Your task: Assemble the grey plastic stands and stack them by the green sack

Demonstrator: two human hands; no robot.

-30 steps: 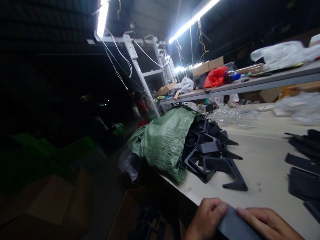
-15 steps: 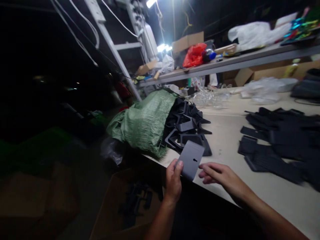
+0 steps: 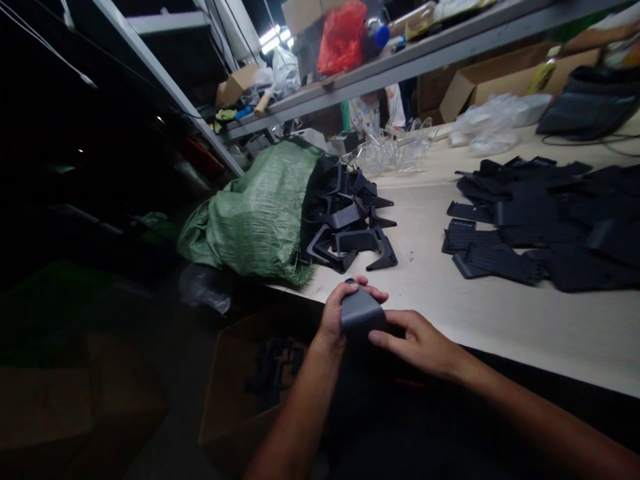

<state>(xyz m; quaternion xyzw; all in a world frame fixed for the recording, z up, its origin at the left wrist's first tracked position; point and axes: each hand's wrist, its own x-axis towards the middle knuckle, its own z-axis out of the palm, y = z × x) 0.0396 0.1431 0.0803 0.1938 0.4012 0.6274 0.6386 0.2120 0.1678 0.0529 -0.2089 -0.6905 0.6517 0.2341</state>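
Grey plastic piece point(image 3: 361, 313) at near edge of pale table point(image 3: 480, 313), gripped from both sides. Head view: left hand point(image 3: 334, 319) clamped on piece, fingers curled over its top. Right hand point(image 3: 423, 341) closed on its right side, thumb pressed to face. Behind hands, pile of black brackets point(image 3: 350, 227) spills from green woven sack point(image 3: 255, 213). Black ribbed parts point(image 3: 540, 227) spread at right, well apart. Cardboard box point(image 3: 230, 400) below table edge, dark parts inside.
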